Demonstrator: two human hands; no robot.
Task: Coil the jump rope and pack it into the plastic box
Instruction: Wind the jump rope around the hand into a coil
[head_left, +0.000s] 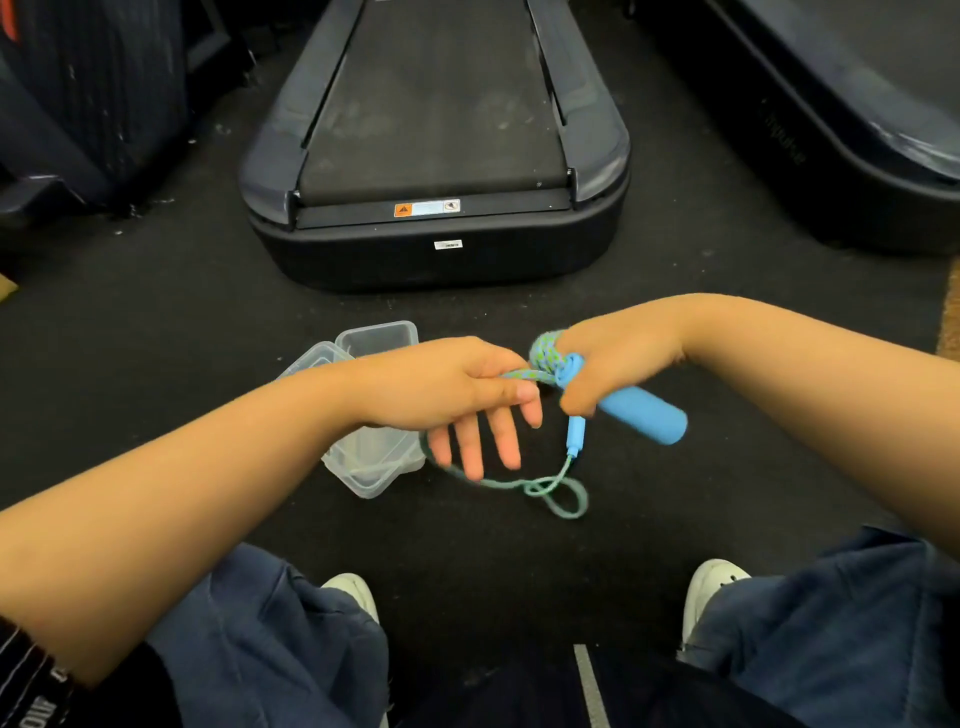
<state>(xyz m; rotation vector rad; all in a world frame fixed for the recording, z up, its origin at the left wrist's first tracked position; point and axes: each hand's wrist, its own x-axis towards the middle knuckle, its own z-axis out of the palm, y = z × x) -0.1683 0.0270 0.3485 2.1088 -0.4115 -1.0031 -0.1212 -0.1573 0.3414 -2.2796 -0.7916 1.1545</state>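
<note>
The coiling is underway but not finished, judging by how the rope lies. The right hand (613, 364) grips the blue handle (639, 415) of the jump rope (545, 358), and several turns of the green-and-blue cord are bunched around its top, at the fingers. The left hand (467, 395) pinches a strand between thumb and forefinger, its other fingers spread straight downward. A slack length hangs below both hands and ends in a loose loop (566, 499) on the floor (156, 364), beside a thin blue end piece (575, 431), so more winding appears to be left. The clear plastic box (374, 478) sits open on the floor just behind the left hand with no rope visible in it, so packing is not yet begun. Readable writing is scarce: the treadmill (431, 130) ahead carries an orange-and-white warning label (426, 209) and a small white sticker (448, 244), both too small to read, and white lettering on the dark sleeve at lower left is cut off.
</note>
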